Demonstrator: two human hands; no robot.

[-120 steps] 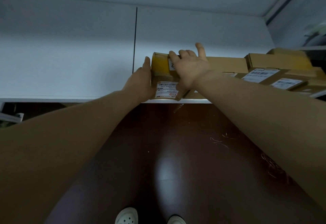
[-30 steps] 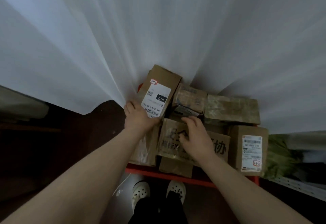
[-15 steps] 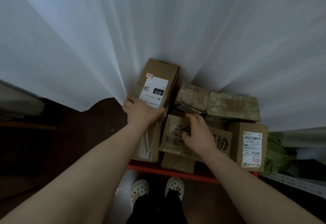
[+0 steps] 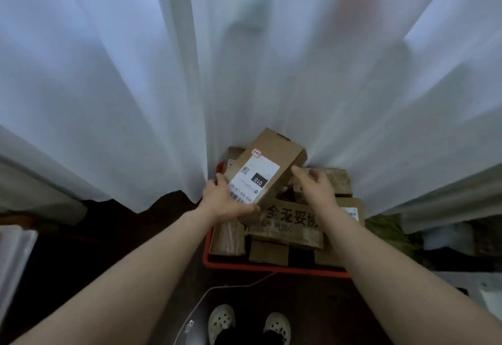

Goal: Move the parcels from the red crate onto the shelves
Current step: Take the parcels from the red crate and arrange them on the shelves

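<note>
L hand [image 4: 222,200] gripped the near end of the labelled parcel [image 4: 271,166], fingers curled under, thumb on the label. The parcel sat tilted above the other parcels [image 4: 288,223] in the red crate [image 4: 271,268], by the curtain [image 4: 135,86]. R hand [image 4: 316,187] was loose, fingers apart, just beside the parcel's right edge; contact unclear.

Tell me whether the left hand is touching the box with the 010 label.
Touching. The head view shows the left hand gripping the near end of the 010 box, fingers curled round its edge.
</note>
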